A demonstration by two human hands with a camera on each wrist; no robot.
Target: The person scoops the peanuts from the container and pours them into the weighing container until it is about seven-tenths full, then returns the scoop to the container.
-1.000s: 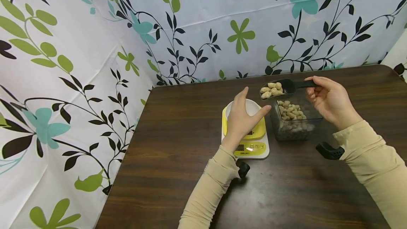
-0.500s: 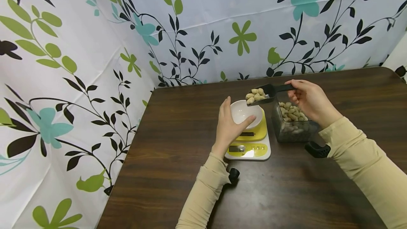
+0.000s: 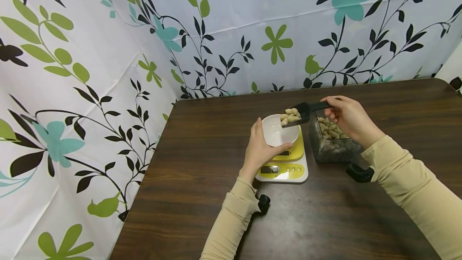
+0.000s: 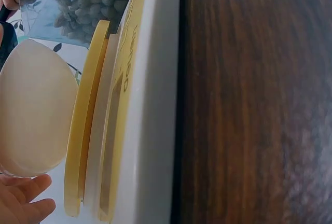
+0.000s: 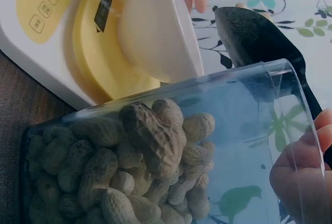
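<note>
My left hand [image 3: 259, 147] holds a white bowl [image 3: 274, 133], thumb at its near side and fingers along its left. The bowl is over the yellow platform of a kitchen scale [image 3: 283, 171]; whether its base touches the platform I cannot tell. My right hand [image 3: 351, 119] grips the handle of a black scoop [image 3: 305, 109]. Peanuts in shells [image 3: 290, 116] lie in the scoop, whose front edge is over the bowl's right rim. In the right wrist view the scoop [image 5: 259, 37] is above the rim of a clear container [image 5: 233, 73], partly seen through its wall.
The clear container, part-filled with peanuts [image 5: 150, 136], stands right of the scale on a dark wooden table [image 3: 202, 151]. A patterned cloth [image 3: 231, 31] hangs behind and to the left of the table.
The right hand has carried the loaded scoop left, from above the container to the bowl. The left hand has closed in round the bowl, which appears shifted slightly toward me.
</note>
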